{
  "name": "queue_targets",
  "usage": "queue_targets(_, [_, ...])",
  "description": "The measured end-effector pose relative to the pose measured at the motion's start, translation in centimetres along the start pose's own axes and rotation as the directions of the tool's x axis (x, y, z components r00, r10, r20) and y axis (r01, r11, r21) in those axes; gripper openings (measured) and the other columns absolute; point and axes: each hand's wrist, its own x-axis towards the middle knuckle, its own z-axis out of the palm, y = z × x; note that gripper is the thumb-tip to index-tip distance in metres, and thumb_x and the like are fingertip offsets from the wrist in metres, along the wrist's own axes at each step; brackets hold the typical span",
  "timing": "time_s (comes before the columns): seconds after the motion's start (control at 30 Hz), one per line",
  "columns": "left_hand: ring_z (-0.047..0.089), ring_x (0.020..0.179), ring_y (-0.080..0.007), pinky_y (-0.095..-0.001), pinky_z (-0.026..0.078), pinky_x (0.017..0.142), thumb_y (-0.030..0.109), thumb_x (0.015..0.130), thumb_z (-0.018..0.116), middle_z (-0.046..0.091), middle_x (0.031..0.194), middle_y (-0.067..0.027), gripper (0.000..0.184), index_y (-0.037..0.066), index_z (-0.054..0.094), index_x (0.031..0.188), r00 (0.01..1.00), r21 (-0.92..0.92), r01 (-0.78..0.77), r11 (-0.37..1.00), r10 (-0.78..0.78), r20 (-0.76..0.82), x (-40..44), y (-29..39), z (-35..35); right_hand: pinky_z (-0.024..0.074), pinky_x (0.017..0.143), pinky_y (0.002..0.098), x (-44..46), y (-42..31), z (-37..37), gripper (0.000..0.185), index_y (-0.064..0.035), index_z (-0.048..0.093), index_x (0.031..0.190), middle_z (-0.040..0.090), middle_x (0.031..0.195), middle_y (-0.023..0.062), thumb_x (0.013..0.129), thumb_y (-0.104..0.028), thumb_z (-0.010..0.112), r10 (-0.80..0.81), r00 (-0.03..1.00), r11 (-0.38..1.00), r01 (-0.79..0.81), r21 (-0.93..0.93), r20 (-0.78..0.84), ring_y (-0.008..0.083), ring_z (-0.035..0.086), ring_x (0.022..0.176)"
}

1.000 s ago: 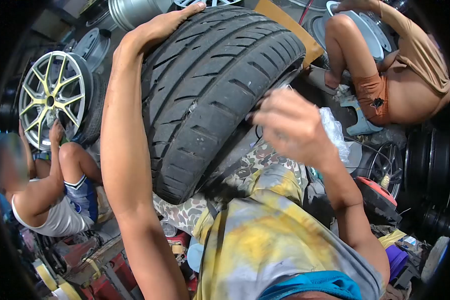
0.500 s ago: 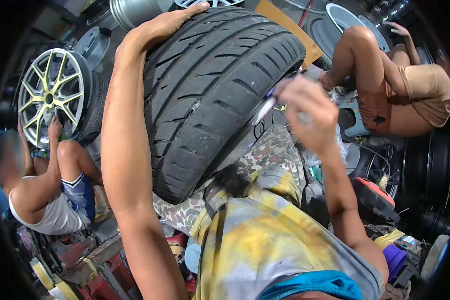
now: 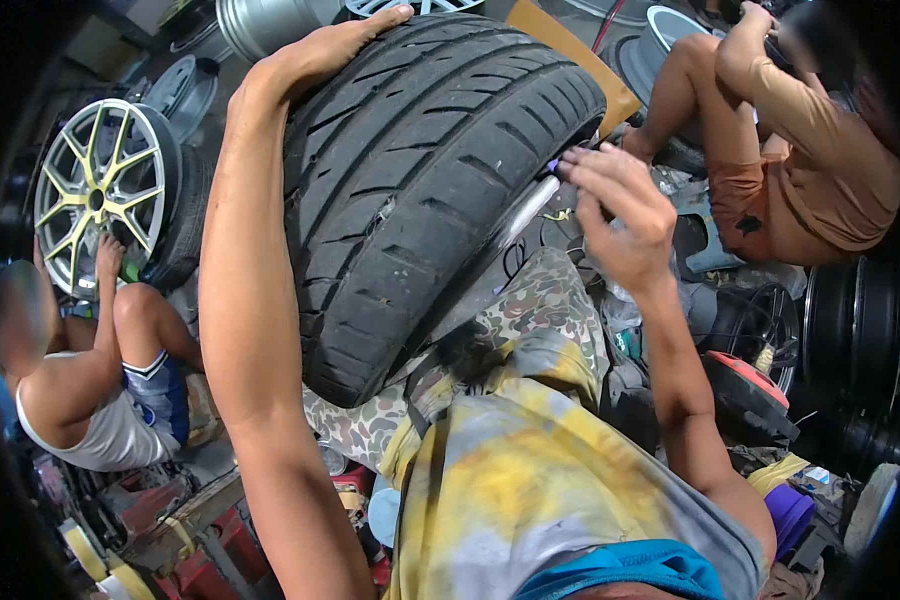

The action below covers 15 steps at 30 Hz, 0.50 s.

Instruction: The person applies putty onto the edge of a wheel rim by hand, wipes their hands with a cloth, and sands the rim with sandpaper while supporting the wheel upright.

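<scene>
1. The left arm (image 3: 255,280) reaches up along the tire's (image 3: 420,200) side, wrist bent, the left hand (image 3: 335,45) laid over its top edge.
2. The left fingers (image 3: 395,14) are extended, touching the tread.
3. The right arm (image 3: 682,350) bends at the elbow; the right hand (image 3: 630,220) is raised, palm unclear, its fingers (image 3: 598,168) partly curled and pointing toward the tire.
4. A blurred white-and-purple item (image 3: 528,214) is at the right fingertips, beside the tire's edge; I cannot tell if it is gripped.
5. The tire stands tilted between both arms, above the camouflage cloth (image 3: 545,300), with cardboard (image 3: 575,65) behind it.
</scene>
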Motion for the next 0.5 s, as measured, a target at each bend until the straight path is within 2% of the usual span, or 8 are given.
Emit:
queue_targets(0.03, [0.045,0.144,-0.0282,-0.0366,0.032,0.119,0.068,0.103,0.043,0.051,0.156,-0.0178,0.08,0.005,0.052,0.151,1.0,-0.005,-0.005,1.0,0.005,-0.006,1.6,-0.9,-1.9,0.0552,0.098,0.0439,0.3,-1.4,0.0,0.027,-0.003,0.077,0.098,0.076,0.102,0.0101,0.073,0.005,0.071,-0.009,1.0,1.0,0.009,-0.003,0.001,0.0273,0.073,0.104])
queue_targets(0.1, [0.047,0.143,-0.0223,-0.0317,0.03,0.122,0.059,0.107,0.041,0.052,0.157,-0.007,0.058,0.026,0.051,0.154,0.836,-0.277,-0.193,0.941,0.305,0.456,5.3,-4.3,-6.2,0.0549,0.098,0.0451,0.3,-6.2,-0.1,0.026,-0.0027,0.077,0.099,0.076,0.102,0.0108,0.075,0.007,0.07,-0.071,0.996,0.975,0.059,0.214,0.046,0.0288,0.073,0.103])
queue_targets(0.13, [0.047,0.143,-0.0223,-0.0317,0.03,0.122,0.059,0.107,0.041,0.052,0.157,-0.007,0.058,0.026,0.051,0.154,0.836,-0.27,-0.194,0.943,0.303,0.458,5.2,-4.3,-4.8,0.0549,0.098,0.045,0.3,-6.5,-0.2,0.025,-0.0026,0.077,0.099,0.076,0.101,0.0106,0.076,0.007,0.071,-0.085,0.994,0.973,0.069,0.221,0.067,0.0289,0.073,0.102])
queue_targets(0.2, [0.054,0.136,-0.0219,-0.0315,0.034,0.118,0.066,0.103,0.044,0.058,0.149,-0.011,0.065,0.023,0.056,0.151,0.952,0.129,-0.28,0.951,0.293,-0.093,5.1,-5.1,-1.0,0.0548,0.099,0.0446,0.3,-2.6,-0.3,0.026,-0.0028,0.077,0.098,0.076,0.101,0.0097,0.075,0.006,0.071,-0.036,0.999,0.993,0.032,0.116,0.029,0.0279,0.073,0.102])
queue_targets(0.33, [0.054,0.136,-0.0221,-0.0324,0.034,0.118,0.063,0.105,0.042,0.058,0.149,-0.0106,0.062,0.023,0.055,0.152,0.855,0.286,-0.462,0.839,0.508,-0.108,6.3,-6.0,-1.3,0.0544,0.099,0.0429,0.2,-4.2,-0.2,0.027,-0.0023,0.076,0.098,0.075,0.099,0.0096,0.073,0.006,0.071,-0.055,0.998,0.992,0.051,0.111,0.026,0.0269,0.073,0.101])
queue_targets(0.4, [0.046,0.145,-0.0221,-0.0336,0.028,0.124,0.05,0.111,0.035,0.051,0.157,-0.0051,0.053,0.025,0.049,0.155,0.985,0.158,-0.147,0.976,0.16,-0.068,3.7,-3.2,-0.6,0.0548,0.097,0.0419,0.3,-7.7,-0.2,0.027,-0.0024,0.076,0.098,0.075,0.099,0.0104,0.073,0.006,0.07,-0.111,0.99,0.962,0.085,0.261,0.087,0.0278,0.073,0.1])
queue_targets(0.43, [0.046,0.145,-0.0221,-0.0336,0.028,0.124,0.05,0.111,0.035,0.051,0.157,-0.0051,0.053,0.025,0.049,0.155,0.985,0.161,-0.146,0.976,0.159,-0.069,5.0,-4.5,-1.2,0.0548,0.097,0.0419,0.4,-6.4,-0.2,0.027,-0.0024,0.076,0.098,0.075,0.099,0.0104,0.073,0.006,0.07,-0.111,0.99,0.961,0.085,0.262,0.083,0.0278,0.073,0.1])
queue_targets(0.5, [0.041,0.149,-0.0215,-0.0349,0.024,0.127,0.04,0.114,0.03,0.046,0.161,-0.0009,0.048,0.026,0.044,0.158,0.84,0.289,-0.514,0.808,0.542,-0.021,8.3,-7.8,-2.3,0.0548,0.096,0.0418,0.2,-1.3,-0.3,0.028,-0.0023,0.076,0.098,0.075,0.1,0.0102,0.071,0.003,0.073,-0.002,1.0,0.997,0.001,0.075,0.018,0.0266,0.073,0.1])
